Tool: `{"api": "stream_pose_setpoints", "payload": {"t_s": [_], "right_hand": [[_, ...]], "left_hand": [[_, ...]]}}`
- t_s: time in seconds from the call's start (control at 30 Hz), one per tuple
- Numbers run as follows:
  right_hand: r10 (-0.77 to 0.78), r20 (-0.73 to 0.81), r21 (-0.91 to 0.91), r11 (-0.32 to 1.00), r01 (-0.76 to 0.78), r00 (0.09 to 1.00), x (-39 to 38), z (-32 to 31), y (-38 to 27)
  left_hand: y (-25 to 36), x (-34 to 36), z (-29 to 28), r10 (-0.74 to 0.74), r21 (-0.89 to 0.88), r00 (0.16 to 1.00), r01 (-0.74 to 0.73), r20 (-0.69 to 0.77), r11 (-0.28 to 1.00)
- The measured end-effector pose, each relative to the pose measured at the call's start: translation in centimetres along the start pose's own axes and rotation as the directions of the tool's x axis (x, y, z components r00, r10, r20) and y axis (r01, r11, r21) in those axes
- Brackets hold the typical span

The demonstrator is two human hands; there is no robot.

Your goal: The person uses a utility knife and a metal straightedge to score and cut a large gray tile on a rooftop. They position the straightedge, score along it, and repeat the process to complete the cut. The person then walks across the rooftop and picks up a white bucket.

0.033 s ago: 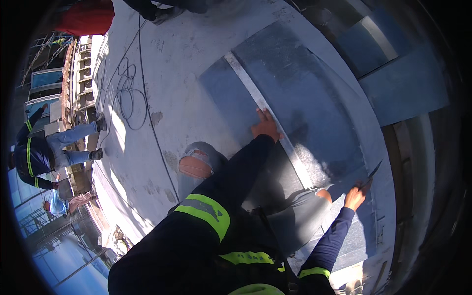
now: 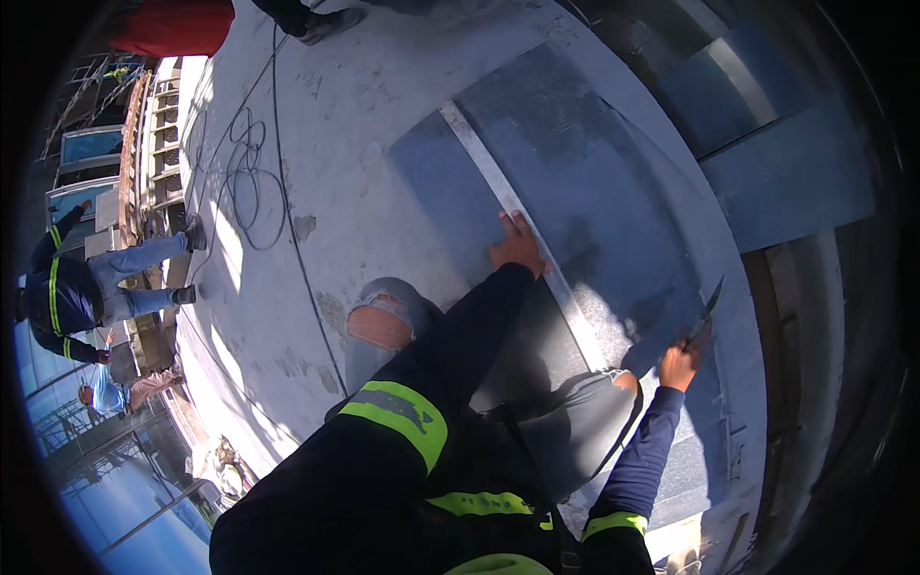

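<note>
The left hand (image 2: 517,247) lies open, flat on the metal strip (image 2: 508,206) across the grey sheet (image 2: 594,192); beside it, the right hand's (image 2: 678,362) grip holds a knife (image 2: 704,311), no cut visible yet

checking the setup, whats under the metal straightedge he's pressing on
The straightedge lies on a dark grey sheet, held down by the left hand. The strip of sheet directly beneath it is covered.

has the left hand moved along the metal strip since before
No. The left hand presses the metal strip at the same spot on the grey sheet as in the earlier picture.
</note>
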State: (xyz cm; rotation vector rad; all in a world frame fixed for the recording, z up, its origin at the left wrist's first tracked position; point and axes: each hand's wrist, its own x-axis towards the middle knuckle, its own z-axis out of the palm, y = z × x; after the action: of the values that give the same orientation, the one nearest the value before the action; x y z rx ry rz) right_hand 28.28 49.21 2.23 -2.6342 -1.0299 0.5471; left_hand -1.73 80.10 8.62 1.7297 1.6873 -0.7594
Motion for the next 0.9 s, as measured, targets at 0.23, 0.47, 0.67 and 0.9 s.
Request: {"api": "stream_pose_setpoints", "payload": {"t_s": [0.23,0.47,0.67,0.9], "right_hand": [[-0.508,0.383,0.157,0.859,0.487,0.772,7.6,4.5,-33.4],[-0.575,0.399,0.185,0.813,0.551,0.714,5.3,6.5,-33.9],[-0.526,0.449,0.135,0.839,0.527,0.722,3.9,5.2,-31.0],[-0.459,0.533,0.119,0.873,0.474,0.711,3.1,5.7,-30.9]], "left_hand": [[0.4,0.3,-1.6,0.01,0.056,0.999,-0.008,-0.036,0.998],[-1.6,2.5,0.4,0.032,0.071,0.983,-0.019,-0.181,0.997],[-4.0,2.9,-3.6,0.106,0.013,0.974,-0.106,-0.199,0.994],[-4.2,6.0,-7.9,0.023,-0.016,0.987,-0.026,-0.162,1.0]]}}
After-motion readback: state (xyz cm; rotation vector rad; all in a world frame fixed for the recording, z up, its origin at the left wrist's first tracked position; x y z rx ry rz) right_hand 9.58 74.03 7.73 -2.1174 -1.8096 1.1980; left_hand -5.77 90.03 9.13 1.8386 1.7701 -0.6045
